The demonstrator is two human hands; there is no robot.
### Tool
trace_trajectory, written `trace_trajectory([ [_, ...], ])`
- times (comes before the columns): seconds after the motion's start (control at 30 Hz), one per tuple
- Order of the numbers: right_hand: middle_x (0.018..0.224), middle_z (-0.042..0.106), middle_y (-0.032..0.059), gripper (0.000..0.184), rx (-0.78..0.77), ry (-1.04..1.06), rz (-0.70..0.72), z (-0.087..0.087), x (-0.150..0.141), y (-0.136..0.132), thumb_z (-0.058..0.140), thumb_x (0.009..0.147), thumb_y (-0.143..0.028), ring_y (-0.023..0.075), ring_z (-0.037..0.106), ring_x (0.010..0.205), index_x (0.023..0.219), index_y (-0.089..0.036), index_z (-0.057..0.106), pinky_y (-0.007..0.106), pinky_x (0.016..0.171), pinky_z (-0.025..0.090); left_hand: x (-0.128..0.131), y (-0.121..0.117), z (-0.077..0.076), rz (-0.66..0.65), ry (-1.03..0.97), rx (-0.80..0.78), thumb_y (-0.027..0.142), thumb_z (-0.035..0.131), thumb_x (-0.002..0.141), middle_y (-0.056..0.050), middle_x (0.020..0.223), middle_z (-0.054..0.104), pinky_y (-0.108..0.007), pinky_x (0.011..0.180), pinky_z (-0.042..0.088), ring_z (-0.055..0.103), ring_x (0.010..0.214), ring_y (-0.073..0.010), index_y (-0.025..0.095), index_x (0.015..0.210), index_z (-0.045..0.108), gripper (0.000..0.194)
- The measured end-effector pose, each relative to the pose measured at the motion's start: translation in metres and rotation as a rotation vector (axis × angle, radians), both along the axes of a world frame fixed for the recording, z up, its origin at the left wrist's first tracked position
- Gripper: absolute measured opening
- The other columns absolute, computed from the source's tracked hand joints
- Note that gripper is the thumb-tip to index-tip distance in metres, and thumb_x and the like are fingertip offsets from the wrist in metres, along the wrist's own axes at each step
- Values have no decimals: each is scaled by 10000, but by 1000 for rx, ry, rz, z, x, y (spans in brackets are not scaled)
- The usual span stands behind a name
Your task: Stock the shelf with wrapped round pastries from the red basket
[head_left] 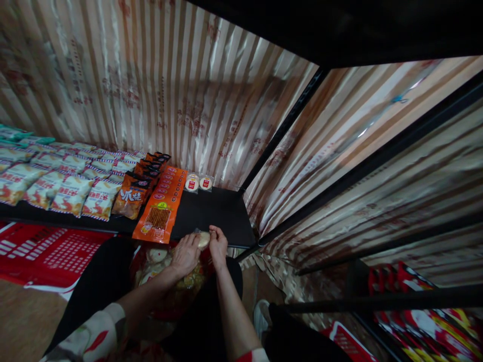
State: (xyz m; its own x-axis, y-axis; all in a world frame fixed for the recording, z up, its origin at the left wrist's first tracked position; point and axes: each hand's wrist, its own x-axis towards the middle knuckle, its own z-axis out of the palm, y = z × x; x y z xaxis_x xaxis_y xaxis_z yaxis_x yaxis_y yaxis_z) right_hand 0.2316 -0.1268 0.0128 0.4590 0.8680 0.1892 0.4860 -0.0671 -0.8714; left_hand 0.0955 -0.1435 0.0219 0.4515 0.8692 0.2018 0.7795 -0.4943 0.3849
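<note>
Between my two hands is a round, pale snack in a clear wrapper (pixel 204 240), at the front edge of the black shelf (pixel 211 211). The fingers of my left hand (pixel 186 255) close on its left side. My right hand (pixel 218 246) pinches its right edge. Below my hands, a red basket of clear-wrapped snacks (pixel 156 256) sits between my knees, partly covered by my left forearm. At the back of the shelf lie two similar round snacks (pixel 198 183) with red labels. Beside them is a long orange snack packet (pixel 162 203).
Left along the shelf stand rows of white snack bags (pixel 70 193) and brown bags (pixel 130 196). A red crate (pixel 56 251) lies below left. Black frame bars (pixel 362 166) cross on the right, with red and yellow packets (pixel 426 317) low behind. Striped cloth (pixel 151 75) hangs behind.
</note>
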Motion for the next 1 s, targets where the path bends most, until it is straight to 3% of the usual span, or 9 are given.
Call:
trace_trajectory([
  [0.47,769,686,24,252,71,440,107,6,-8,2,474,743,-331,165,620,772,814,-178,661,268,750,455,-12,16,-8,-7,-294,22,251,354,862,-85,1088,611,-342,881,450,555,1003,-194,152,1152,488,334],
  [0.77,712,647,4,349,62,387,67,9,-7,7,463,759,-457,145,568,692,764,-176,670,235,639,430,-10,27,0,-12,-377,-49,284,334,879,-65,1072,617,-313,894,438,567,1012,-174,185,1104,501,297],
  [1.0,676,626,4,456,75,370,56,20,-7,6,430,770,-556,134,538,659,755,-163,661,221,608,410,-8,31,15,-8,-406,-125,296,346,877,-58,1051,626,-295,870,433,580,985,-177,204,1109,495,291],
])
